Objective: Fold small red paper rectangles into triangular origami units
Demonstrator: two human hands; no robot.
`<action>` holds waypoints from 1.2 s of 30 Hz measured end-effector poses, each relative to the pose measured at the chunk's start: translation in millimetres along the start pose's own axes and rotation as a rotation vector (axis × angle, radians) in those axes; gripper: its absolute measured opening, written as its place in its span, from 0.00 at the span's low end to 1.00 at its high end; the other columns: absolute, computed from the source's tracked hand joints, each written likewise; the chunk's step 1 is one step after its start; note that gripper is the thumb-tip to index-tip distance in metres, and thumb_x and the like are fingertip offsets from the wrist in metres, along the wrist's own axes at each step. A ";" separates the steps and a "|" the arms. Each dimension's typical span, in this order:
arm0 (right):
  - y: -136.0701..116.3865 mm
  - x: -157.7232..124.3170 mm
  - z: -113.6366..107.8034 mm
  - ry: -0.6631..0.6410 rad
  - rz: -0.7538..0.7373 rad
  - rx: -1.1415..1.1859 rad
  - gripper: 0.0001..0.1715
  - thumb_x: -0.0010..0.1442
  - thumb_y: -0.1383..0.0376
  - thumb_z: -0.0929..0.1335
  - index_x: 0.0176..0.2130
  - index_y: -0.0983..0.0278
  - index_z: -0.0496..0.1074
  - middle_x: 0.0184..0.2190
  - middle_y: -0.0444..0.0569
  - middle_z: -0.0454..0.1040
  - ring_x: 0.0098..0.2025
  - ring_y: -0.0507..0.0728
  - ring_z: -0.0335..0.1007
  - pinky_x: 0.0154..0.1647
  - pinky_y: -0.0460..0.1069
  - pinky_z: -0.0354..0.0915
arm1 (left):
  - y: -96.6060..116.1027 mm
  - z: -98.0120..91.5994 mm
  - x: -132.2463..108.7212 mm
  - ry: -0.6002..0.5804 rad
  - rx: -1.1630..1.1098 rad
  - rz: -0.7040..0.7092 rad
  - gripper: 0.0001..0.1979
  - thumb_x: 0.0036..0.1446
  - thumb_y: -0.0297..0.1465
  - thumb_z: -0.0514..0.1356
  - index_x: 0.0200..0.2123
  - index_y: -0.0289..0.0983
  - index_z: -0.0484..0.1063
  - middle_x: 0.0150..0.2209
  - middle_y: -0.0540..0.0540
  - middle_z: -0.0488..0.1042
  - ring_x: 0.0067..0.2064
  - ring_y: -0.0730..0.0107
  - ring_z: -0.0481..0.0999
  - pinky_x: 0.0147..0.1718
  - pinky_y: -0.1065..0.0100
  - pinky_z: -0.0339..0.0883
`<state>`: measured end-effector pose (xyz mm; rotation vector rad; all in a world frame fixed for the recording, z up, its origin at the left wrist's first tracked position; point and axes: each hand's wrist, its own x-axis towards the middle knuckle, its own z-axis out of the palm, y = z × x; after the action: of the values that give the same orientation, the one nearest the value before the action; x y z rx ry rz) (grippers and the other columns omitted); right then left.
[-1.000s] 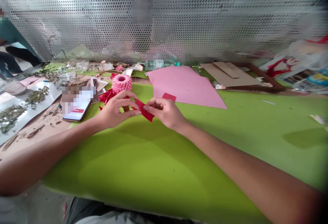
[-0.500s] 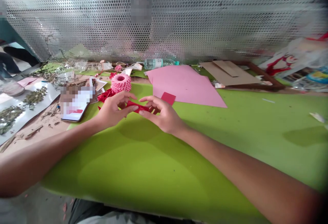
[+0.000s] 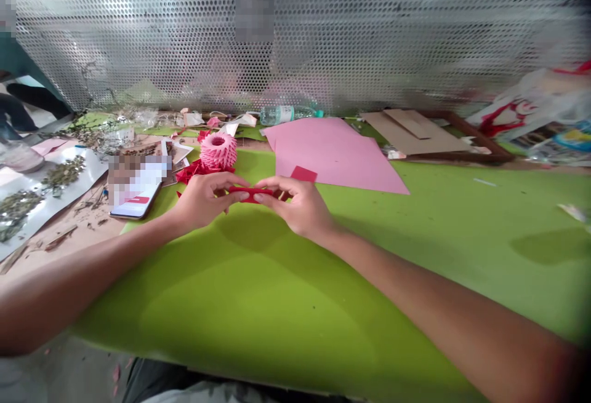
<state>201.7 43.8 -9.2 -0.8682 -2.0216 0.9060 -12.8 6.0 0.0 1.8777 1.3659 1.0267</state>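
Between my two hands is a small folded piece of red paper (image 3: 250,194), held level just above the green tabletop (image 3: 258,304). My left hand (image 3: 205,199) pinches its left end, thumb in front. My right hand (image 3: 300,203) grips the right end the same way, and its fingers partly hide the paper. Behind my left hand stands a pink folded-paper ring (image 3: 218,150), with several red folded-paper pieces (image 3: 190,171) around its base. A flat red paper rectangle (image 3: 304,173) lies just beyond my right hand, over the edge of a large pink sheet (image 3: 330,154).
On the left lie a phone (image 3: 138,191) and a white sheet with dried herbs (image 3: 64,172). Toward the back are a plastic bottle (image 3: 290,114), a cardboard piece (image 3: 410,133) and a plastic bag (image 3: 517,107). A perforated metal panel (image 3: 323,27) rises behind the table.
The red paper has turned from a tilt to nearly level and looks narrower. My right hand has shifted slightly, and both hands still hold the paper.
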 end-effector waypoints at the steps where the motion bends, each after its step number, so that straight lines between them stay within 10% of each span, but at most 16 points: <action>1: -0.1 0.0 -0.2 0.002 0.000 -0.003 0.14 0.61 0.58 0.72 0.43 0.63 0.80 0.37 0.50 0.82 0.29 0.53 0.74 0.27 0.47 0.67 | 0.7 0.2 0.0 -0.003 -0.002 -0.001 0.12 0.59 0.38 0.65 0.42 0.38 0.80 0.33 0.48 0.80 0.24 0.76 0.74 0.24 0.75 0.69; 26: 3.9 -1.1 2.6 0.040 -0.016 -0.042 0.11 0.61 0.59 0.72 0.38 0.63 0.82 0.34 0.50 0.83 0.30 0.54 0.76 0.28 0.47 0.67 | -3.8 -0.5 1.7 -0.014 0.093 -0.085 0.13 0.59 0.42 0.64 0.36 0.38 0.81 0.33 0.47 0.81 0.27 0.71 0.78 0.28 0.71 0.69; 36: 18.2 5.2 -0.1 -0.139 -0.023 -0.215 0.04 0.59 0.65 0.74 0.35 0.63 0.81 0.32 0.48 0.81 0.33 0.54 0.76 0.33 0.47 0.66 | -15.9 -0.5 6.5 -0.138 0.197 -0.128 0.11 0.55 0.39 0.65 0.34 0.40 0.84 0.33 0.48 0.82 0.31 0.69 0.76 0.28 0.72 0.64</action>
<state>204.1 57.5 -22.1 -0.9168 -2.2767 0.7638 -20.0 16.9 -11.1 1.9334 1.5285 0.7074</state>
